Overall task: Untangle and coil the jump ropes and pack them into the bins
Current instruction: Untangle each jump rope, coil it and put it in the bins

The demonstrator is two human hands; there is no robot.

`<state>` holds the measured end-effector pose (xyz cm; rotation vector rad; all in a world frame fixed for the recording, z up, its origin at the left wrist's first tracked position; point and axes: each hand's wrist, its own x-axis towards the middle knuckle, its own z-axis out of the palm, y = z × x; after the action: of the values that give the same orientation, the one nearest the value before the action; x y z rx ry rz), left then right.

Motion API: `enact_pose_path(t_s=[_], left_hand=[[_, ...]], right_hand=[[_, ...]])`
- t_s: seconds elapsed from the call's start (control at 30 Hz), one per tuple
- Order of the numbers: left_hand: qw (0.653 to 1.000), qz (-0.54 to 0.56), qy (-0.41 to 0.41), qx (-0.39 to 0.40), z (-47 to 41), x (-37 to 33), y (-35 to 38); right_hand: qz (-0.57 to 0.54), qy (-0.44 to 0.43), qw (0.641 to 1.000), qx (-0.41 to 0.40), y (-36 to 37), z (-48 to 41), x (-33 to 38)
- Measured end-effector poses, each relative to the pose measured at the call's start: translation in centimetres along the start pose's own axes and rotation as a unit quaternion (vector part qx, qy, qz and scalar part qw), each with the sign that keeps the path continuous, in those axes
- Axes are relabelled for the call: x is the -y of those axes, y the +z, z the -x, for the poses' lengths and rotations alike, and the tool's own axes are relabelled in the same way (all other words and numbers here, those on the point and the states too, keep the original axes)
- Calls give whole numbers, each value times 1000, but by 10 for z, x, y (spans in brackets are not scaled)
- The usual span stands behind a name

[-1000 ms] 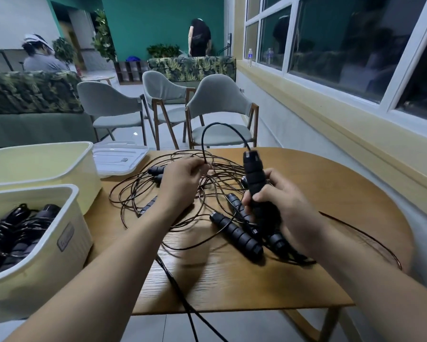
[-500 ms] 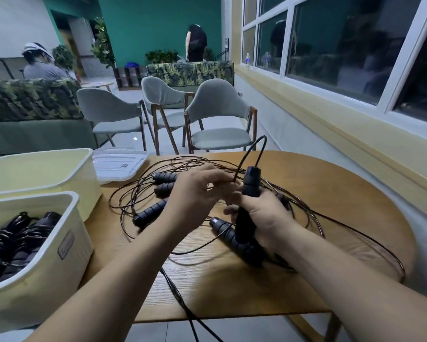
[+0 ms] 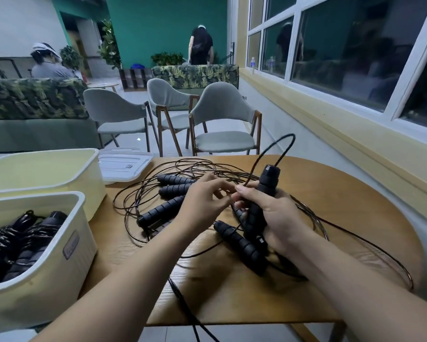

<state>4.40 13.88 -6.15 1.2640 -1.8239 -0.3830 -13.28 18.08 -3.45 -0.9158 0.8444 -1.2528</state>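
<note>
A tangle of thin black jump rope cords with several black foam handles lies on the round wooden table. My right hand grips one black handle upright, its cord arching up from the top. My left hand pinches a cord right beside that handle, fingertips almost touching my right thumb. Another handle lies flat under my right hand. The near white bin at the left holds coiled ropes with dark handles. Behind it stands a second, pale yellow bin.
A white bin lid lies past the yellow bin at the table's far left edge. One cord hangs over the table's front edge. Grey chairs stand beyond the table; a window wall runs along the right. Two people are far back.
My right hand has lowered the upright handle and drawn it toward the table. My left hand has moved right to meet it and now pinches the cord beside the handle.
</note>
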Motion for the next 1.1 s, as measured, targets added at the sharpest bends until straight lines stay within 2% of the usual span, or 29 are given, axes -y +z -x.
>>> enact_pose_path(t_s=[0.2, 0.37, 0.53, 0.67, 0.77, 0.93, 1.1], left_hand=[[998, -21, -26, -61, -18, 16, 24], [996, -23, -5, -83, -26, 19, 27], [983, -116, 67, -123, -31, 4, 27], [966, -181, 145, -115, -29, -21, 26], [961, -195, 173, -89, -26, -32, 29], [969, -179, 160, -63, -19, -25, 31], [987, -120, 81, -64, -22, -10, 30]], right_hand=[[-35, -15, 999, 20, -12, 11, 19], [-100, 9, 995, -13, -34, 8, 35], [-173, 36, 983, -56, -48, -6, 34], [-123, 43, 991, -43, -33, -7, 24], [-109, 43, 993, -34, -21, -8, 17], [-109, 47, 992, -42, -12, -10, 18], [-93, 26, 995, -15, -9, -7, 30]])
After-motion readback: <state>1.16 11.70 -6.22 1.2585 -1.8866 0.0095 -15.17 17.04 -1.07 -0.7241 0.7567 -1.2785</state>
